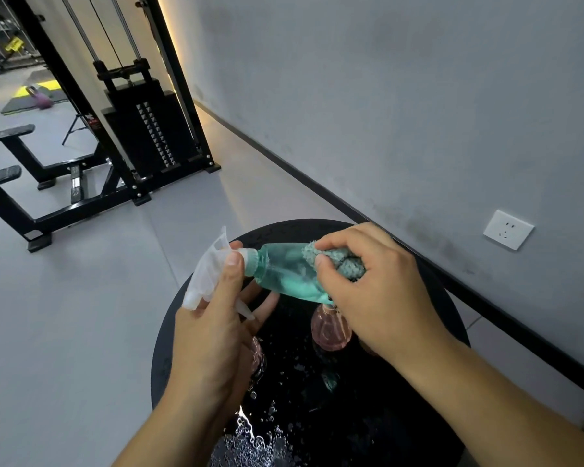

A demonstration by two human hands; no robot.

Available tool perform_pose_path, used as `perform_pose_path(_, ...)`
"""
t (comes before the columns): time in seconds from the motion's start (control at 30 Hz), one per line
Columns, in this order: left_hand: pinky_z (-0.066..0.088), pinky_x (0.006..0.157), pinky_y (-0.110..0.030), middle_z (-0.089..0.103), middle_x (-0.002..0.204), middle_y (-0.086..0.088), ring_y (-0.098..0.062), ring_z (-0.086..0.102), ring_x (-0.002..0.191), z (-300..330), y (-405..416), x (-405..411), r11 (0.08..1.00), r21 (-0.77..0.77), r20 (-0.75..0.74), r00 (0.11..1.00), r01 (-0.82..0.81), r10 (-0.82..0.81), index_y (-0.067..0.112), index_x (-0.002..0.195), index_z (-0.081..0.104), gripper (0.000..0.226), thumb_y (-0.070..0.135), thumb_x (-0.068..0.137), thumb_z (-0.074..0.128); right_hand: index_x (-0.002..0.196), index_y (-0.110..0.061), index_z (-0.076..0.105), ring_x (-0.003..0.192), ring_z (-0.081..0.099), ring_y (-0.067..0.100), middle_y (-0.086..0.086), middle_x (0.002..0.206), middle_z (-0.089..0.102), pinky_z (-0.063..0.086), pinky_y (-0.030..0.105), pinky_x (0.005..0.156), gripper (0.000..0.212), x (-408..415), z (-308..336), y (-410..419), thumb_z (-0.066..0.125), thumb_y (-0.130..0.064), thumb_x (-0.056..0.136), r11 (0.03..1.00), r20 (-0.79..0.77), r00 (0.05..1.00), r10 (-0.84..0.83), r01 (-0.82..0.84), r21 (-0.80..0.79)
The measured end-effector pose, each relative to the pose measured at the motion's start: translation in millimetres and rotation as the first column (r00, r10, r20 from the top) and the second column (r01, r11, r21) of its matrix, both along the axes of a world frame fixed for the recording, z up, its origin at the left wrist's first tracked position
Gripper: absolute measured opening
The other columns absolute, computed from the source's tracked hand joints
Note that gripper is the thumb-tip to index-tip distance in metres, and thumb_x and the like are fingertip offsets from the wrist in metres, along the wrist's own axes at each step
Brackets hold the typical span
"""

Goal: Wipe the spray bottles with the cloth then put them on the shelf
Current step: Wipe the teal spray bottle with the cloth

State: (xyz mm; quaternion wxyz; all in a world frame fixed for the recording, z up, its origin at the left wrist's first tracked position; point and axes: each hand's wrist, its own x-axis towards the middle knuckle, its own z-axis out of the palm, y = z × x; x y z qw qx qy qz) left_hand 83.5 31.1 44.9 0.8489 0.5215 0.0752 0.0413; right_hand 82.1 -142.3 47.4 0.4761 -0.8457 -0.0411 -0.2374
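The left hand (213, 328) grips the white trigger head (207, 274) of a teal spray bottle (285, 271), thumb pressed along the near side of the collar and fingers curled under the neck, so the bottle lies almost on its side above a round black table (429, 291), its nozzle end pointing left and its base pointing right. The right hand (375, 291) is closed around a bunched grey-green cloth (343, 262), pinching it against the far upper part of the bottle's body; the cloth touches the plastic just right of the middle, and the bottle's base end is hidden behind this hand. Teal liquid pools along the lower side of the tilted bottle.

Beneath the held bottle, on the table, stands 1 pink spray bottle (329, 328), seen from above and partly covered by the right hand. A second pinkish shape (257, 355) shows at the edge of the left palm (too hidden to say whether it is another bottle). The glossy tabletop carries scattered water droplets (257, 436), densest at the near edge where they catch the light.

The table stands close to a grey wall (385, 96) with a black skirting strip, and a white wall socket (508, 229) sits to the right. On the far left stands a black cable weight machine (149, 129) with its stack of plates, and further left a purple kettlebell (41, 100) rests on a floor mat. The shelf cannot be made out with certainty.
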Motion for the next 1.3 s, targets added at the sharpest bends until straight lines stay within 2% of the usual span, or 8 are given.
perform_pose_path(0.17, 0.064, 0.094, -0.050, 0.078, 0.124, -0.012, -0.031, 0.077, 0.115, 2, -1, -1, 1.000, 0.020, 0.017, 1.000, 0.006, -0.006, 0.018, 0.126, 0.070, 0.025, 0.027, 0.104, 0.063, 0.105, -0.024, 0.077, 0.105, 0.064, 0.006, -0.015, 0.107, 0.064, 0.049, 0.009, 0.085, 0.015, -4, 2, 5, 0.075, -0.015, 0.093, 0.997, 0.050, 0.997, 0.062, -0.059, -0.056)
perform_pose_path(0.3, 0.066, 0.089, -0.045, 0.079, 0.124, -0.011, -0.026, 0.078, 0.113, 6, 2, 0, 1.000, 0.008, 0.013, 1.000, -0.020, 0.020, 0.017, 0.129, 0.069, 0.027, 0.027, 0.105, 0.063, 0.096, -0.021, 0.075, 0.095, 0.064, -0.004, -0.014, 0.102, 0.064, 0.046, 0.000, 0.069, 0.013, 0, 1, -3, 0.075, -0.010, 0.089, 0.999, -0.008, 1.000, -0.024, 0.024, 0.022)
perform_pose_path(0.37, 0.066, 0.086, -0.042, 0.080, 0.122, -0.008, -0.024, 0.078, 0.112, 7, 2, 0, 0.999, 0.014, 0.009, 0.999, -0.031, 0.031, 0.015, 0.132, 0.068, 0.031, 0.028, 0.104, 0.063, 0.094, -0.022, 0.075, 0.095, 0.063, -0.006, -0.014, 0.101, 0.064, 0.045, 0.000, 0.068, 0.012, 2, -1, -3, 0.076, -0.011, 0.090, 0.998, -0.027, 0.998, -0.051, 0.052, 0.038)
perform_pose_path(0.57, 0.067, 0.082, -0.038, 0.081, 0.118, -0.006, -0.022, 0.079, 0.109, 7, 1, -1, 1.000, 0.011, -0.025, 0.999, -0.027, 0.027, 0.015, 0.128, 0.070, 0.028, 0.027, 0.104, 0.064, 0.099, -0.024, 0.077, 0.101, 0.065, 0.003, -0.016, 0.103, 0.065, 0.049, 0.007, 0.078, 0.013, -4, 1, 8, 0.077, -0.014, 0.090, 0.997, 0.019, 0.997, 0.074, -0.074, -0.006)
perform_pose_path(0.73, 0.066, 0.089, -0.043, 0.080, 0.121, -0.008, -0.023, 0.079, 0.111, 9, 4, 1, 0.999, -0.024, -0.023, 0.999, -0.042, 0.042, 0.013, 0.130, 0.069, 0.033, 0.029, 0.102, 0.065, 0.091, -0.027, 0.073, 0.094, 0.064, 0.000, -0.016, 0.099, 0.064, 0.049, 0.006, 0.073, 0.014, 4, -3, -1, 0.077, -0.014, 0.087, 0.997, -0.033, 0.997, -0.068, 0.069, 0.039)
perform_pose_path(0.9, 0.066, 0.087, -0.041, 0.080, 0.123, -0.008, -0.024, 0.078, 0.114, 8, 2, 1, 0.999, -0.018, -0.019, 0.999, -0.036, 0.035, 0.015, 0.130, 0.069, 0.032, 0.030, 0.103, 0.065, 0.097, -0.026, 0.077, 0.099, 0.065, 0.002, -0.016, 0.102, 0.065, 0.049, 0.007, 0.078, 0.012, -3, 1, 6, 0.078, -0.016, 0.089, 0.999, 0.014, 0.999, 0.037, -0.037, 0.018)
perform_pose_path(1.13, 0.065, 0.091, -0.045, 0.077, 0.129, -0.011, -0.028, 0.077, 0.116, 8, 7, 5, 0.997, -0.052, -0.024, 0.998, -0.055, 0.054, 0.015, 0.137, 0.066, 0.040, 0.034, 0.101, 0.066, 0.085, -0.031, 0.070, 0.091, 0.063, 0.001, -0.016, 0.096, 0.063, 0.046, 0.006, 0.071, 0.014, 5, -3, -5, 0.077, -0.019, 0.087, 0.993, -0.092, 0.990, -0.109, 0.112, 0.030)
perform_pose_path(1.3, 0.066, 0.084, -0.039, 0.078, 0.126, -0.010, -0.026, 0.078, 0.114, 4, 4, 4, 0.999, -0.035, -0.037, 0.999, -0.023, 0.022, 0.016, 0.131, 0.069, 0.036, 0.034, 0.100, 0.067, 0.095, -0.024, 0.077, 0.097, 0.065, -0.001, -0.016, 0.099, 0.066, 0.047, 0.004, 0.076, 0.008, -2, 1, 3, 0.078, -0.018, 0.091, 1.000, -0.005, 1.000, -0.010, 0.010, 0.010)
